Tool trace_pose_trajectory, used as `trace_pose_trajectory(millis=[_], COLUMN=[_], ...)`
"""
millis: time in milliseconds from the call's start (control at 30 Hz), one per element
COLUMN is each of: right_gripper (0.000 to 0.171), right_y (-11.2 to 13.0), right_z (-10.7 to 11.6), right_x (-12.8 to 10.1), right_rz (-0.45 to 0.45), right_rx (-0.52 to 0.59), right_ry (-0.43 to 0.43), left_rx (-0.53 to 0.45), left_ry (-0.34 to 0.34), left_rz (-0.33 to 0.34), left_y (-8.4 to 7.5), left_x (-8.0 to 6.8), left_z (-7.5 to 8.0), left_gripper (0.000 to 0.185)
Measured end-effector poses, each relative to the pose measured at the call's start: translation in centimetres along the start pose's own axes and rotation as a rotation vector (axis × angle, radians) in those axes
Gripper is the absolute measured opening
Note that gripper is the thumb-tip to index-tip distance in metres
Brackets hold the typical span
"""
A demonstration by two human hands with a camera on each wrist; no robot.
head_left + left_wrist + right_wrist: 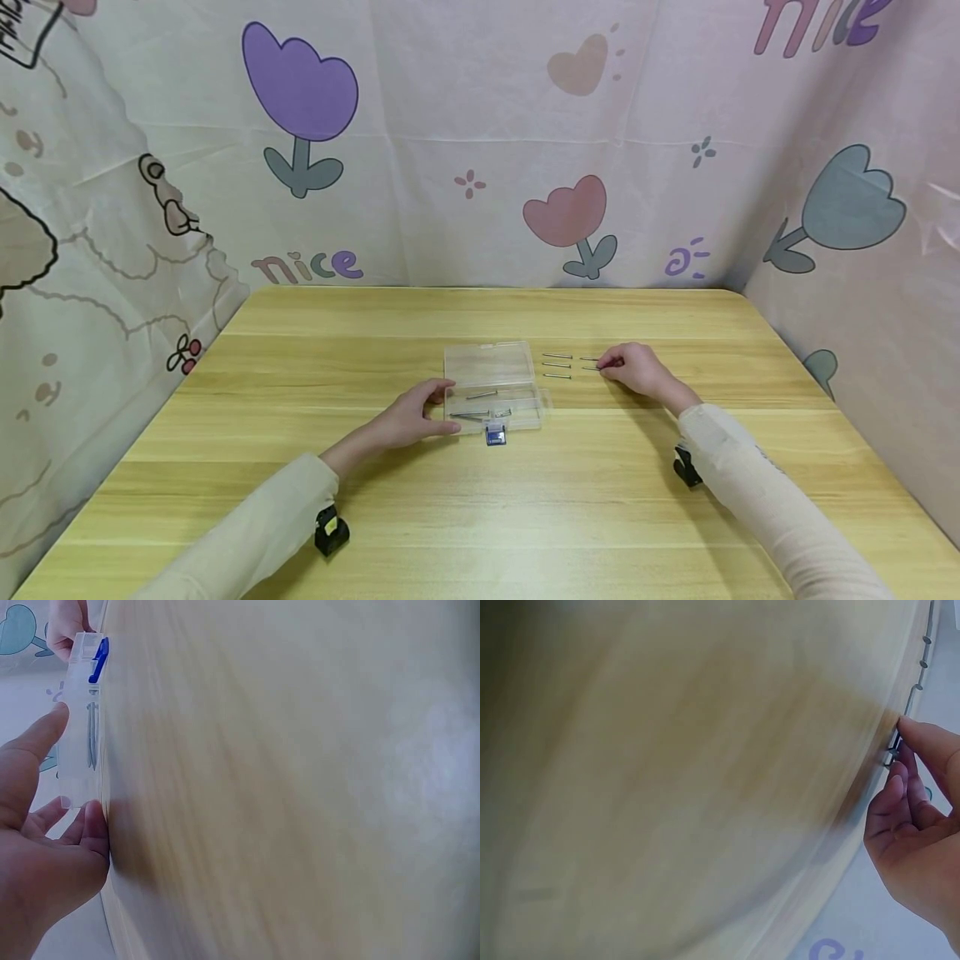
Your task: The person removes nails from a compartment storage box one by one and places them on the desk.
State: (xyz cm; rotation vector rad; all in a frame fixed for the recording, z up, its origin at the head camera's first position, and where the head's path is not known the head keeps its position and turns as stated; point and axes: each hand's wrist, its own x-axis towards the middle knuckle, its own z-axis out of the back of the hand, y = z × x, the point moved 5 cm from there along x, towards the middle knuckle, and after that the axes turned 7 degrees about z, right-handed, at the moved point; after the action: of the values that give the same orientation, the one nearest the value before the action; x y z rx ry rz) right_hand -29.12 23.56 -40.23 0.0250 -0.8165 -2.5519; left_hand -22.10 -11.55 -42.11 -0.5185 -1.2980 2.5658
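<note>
Fingertips [909, 729], right hand [636, 369], pinching nail [589, 368]

Shows nails [482, 394] in a compartment box [487, 365] on the tabletop [525, 517], loose nails [557, 365] to its right, and a cloth backdrop [450, 100] behind.

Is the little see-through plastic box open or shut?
Open. The clear rectangular plastic box has its see-through lid folded back, leaving the silver metal nails inside uncovered.

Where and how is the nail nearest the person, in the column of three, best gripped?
Likely mid-shank, pinched across its width from above, coming from the near right: the thin nail lies flat, with the box at its left and another nail just behind.
</note>
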Motion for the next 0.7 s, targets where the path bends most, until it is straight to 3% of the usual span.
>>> trace_pose_trajectory(millis=[333,700], right_gripper=[0.008,0.01], right_y=[0.23,-0.08], right_z=[0.41,0.12], right_x=[-0.31,0.06], right_rz=[0.075,-0.003], right_rx=[0.04,-0.017], right_ry=[-0.025,-0.006], left_rx=[-0.006,-0.005], left_ry=[-0.002,-0.002], left_rz=[0.006,0.01], left_y=[0.15,0.18], left_x=[0.08,0.07], left_z=[0.01,0.1], left_gripper=[0.072,0.073])
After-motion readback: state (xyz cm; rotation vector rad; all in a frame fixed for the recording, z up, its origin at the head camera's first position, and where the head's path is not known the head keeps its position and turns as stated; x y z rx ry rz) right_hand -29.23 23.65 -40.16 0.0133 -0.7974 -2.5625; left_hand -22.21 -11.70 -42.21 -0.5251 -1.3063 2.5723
